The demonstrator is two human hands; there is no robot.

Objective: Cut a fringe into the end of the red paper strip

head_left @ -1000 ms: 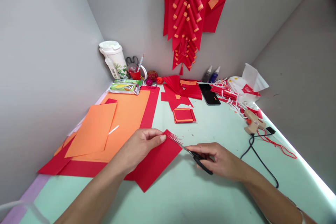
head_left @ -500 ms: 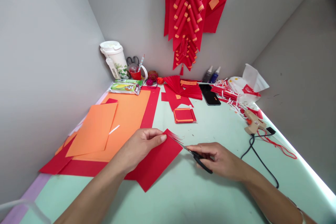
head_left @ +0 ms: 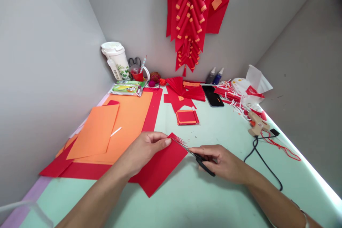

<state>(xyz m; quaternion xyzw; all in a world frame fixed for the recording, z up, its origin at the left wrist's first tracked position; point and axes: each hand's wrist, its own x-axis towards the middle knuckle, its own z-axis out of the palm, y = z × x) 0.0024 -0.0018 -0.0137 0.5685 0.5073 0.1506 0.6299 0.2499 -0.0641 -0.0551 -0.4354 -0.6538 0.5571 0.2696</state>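
Observation:
A sheet of red paper (head_left: 161, 165) is pinched near its upper corner by my left hand (head_left: 149, 146), thumb on top. Thin cut strips form a fringe along its upper right edge. My right hand (head_left: 217, 162) grips black-handled scissors (head_left: 201, 161), whose blades lie on the paper at the fringe. The blades look nearly closed, with the tips close to my left thumb. Part of the scissors' handle is hidden by my fingers.
Orange sheets (head_left: 94, 131) and red sheets lie at the left. A framed red piece (head_left: 187, 117) and a phone (head_left: 213, 96) are ahead. On the right sit a glue gun (head_left: 258, 124) with a black cord and paper scraps (head_left: 229, 94). Red firecracker decorations (head_left: 191, 7) hang on the wall.
The red paper and my left hand have shifted very slightly right and down. The scissors sit a little further into the paper's edge; both grips are the same.

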